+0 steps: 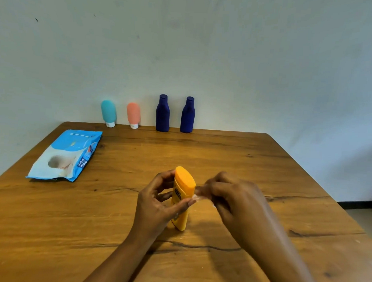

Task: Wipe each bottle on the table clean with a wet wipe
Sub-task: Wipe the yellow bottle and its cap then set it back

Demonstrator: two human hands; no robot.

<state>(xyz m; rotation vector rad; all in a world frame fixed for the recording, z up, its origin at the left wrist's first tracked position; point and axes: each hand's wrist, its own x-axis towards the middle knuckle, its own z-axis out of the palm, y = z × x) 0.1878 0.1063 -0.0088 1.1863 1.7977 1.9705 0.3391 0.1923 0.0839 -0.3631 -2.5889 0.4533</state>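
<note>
While the yellow bottle (182, 198) was held upright at lower centre | left hand (157, 205) clasped round it | right hand (227, 197), just right, pinched a wet wipe (197, 196) against its side.

The left hand (157, 203) grips a yellow bottle (182, 199) standing on the table (243, 164). The right hand (227, 197), just right of it, pinches a wet wipe (197, 196) against its side. Beyond the hands stand four bottles; a wipes pack (66, 155) lies far left.
</note>
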